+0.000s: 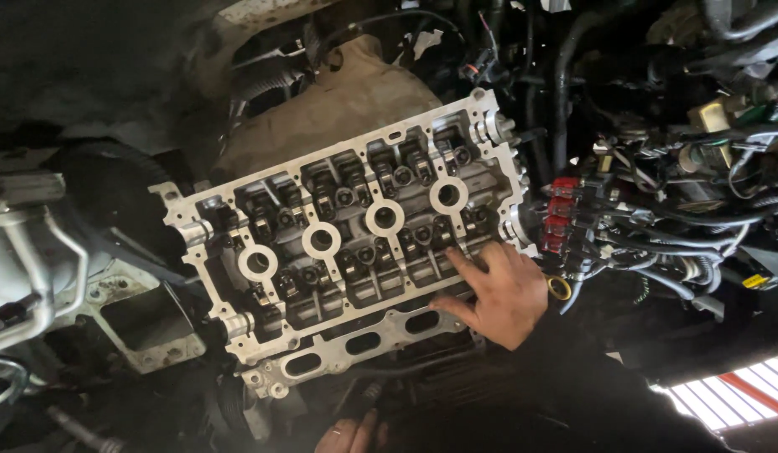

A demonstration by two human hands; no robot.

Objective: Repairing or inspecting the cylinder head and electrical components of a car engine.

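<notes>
Resting flat on the near right edge of the cylinder head (347, 231), the right hand (499, 289) has its fingers spread, forefinger laid along a cam-bearing ledge; the left hand (351, 436) shows only fingertips at the near edge, their state unclear; the head sits mid-scene in the engine bay, tilted up to the right; cast metal, likely heavy, rigid and oily; best gripped by its outer rim or exhaust flange (364, 342), not the red connectors (563, 214) at right.
</notes>
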